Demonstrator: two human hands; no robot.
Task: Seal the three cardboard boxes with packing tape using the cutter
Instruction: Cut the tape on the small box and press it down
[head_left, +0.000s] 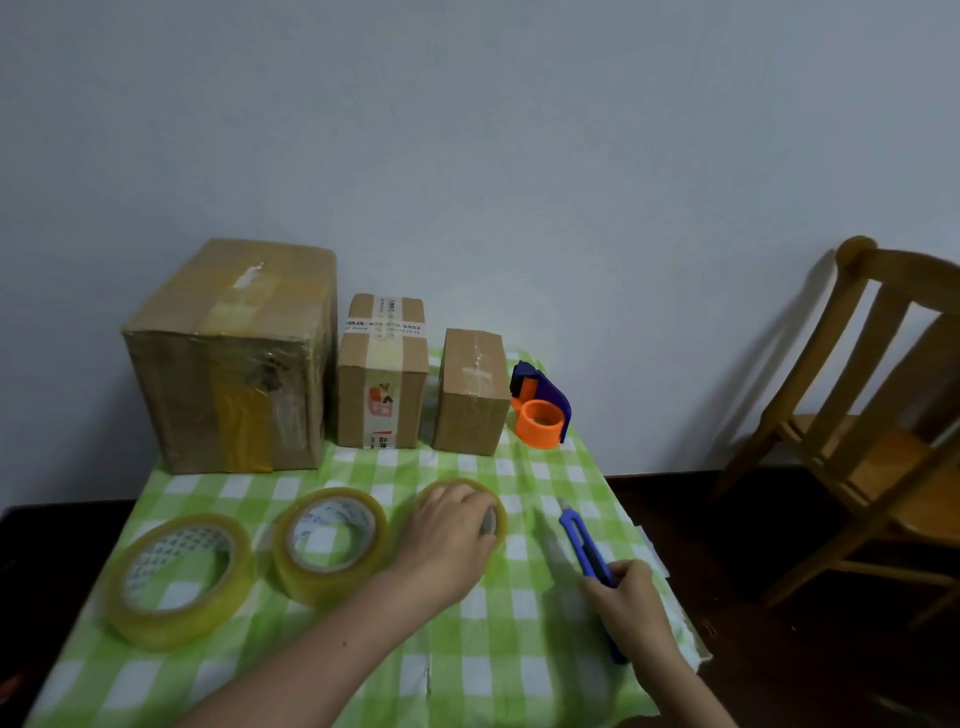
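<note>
A home room: checked tablecloth (332, 670), wooden chair (883, 415), plain wall (519, 130).

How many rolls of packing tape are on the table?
3: left roll, middle roll, and right roll under the left hand. None seem hidden.

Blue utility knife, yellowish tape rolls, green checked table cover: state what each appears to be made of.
Blue utility knife: moulded plastic body, matte and uniform in colour, with a pale, metal-looking blade tip. Yellowish tape rolls: glossy translucent plastic film wound on a printed core, probably cardboard. Green checked table cover: likely thin cloth or plastic sheet. Creases show, but the weave cannot be told.
</note>
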